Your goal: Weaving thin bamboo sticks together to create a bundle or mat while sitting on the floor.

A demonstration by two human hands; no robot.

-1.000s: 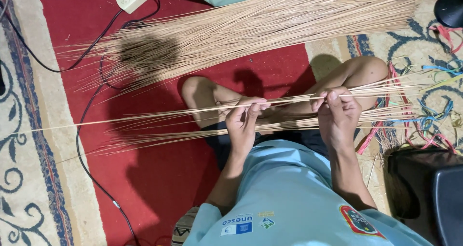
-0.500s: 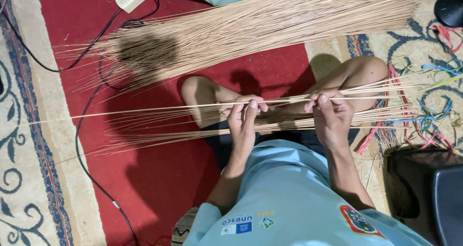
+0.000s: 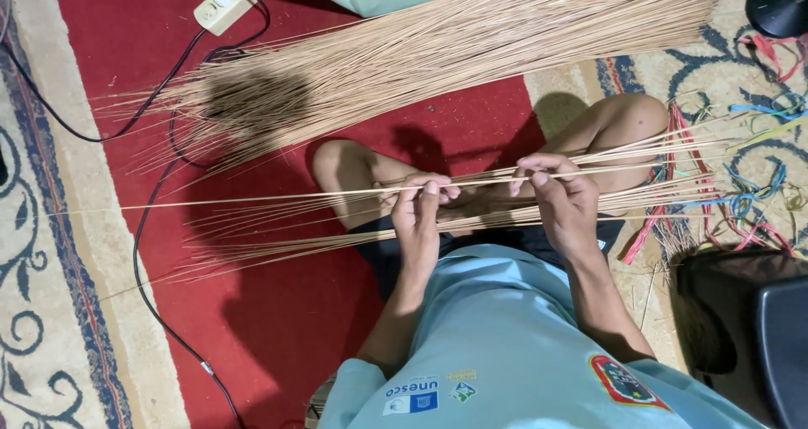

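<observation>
Sticks [image 3: 353,192] lie across the lap, pinched by the left hand [image 3: 419,214] and right hand [image 3: 562,195], tips reaching toward 9 o'clock over open red carpet [image 3: 278,311]. At 12 o'clock lies the pile [image 3: 471,50], well apart.

The left hand [image 3: 421,206] and the right hand [image 3: 560,198] now sit a little further apart along the thin sticks [image 3: 471,179] than a second ago, when they were closer together over the lap. The right hand has crept rightward and its fingers have curled tighter round the sticks, while the left hand's fingertips pinch them from the near side.
</observation>
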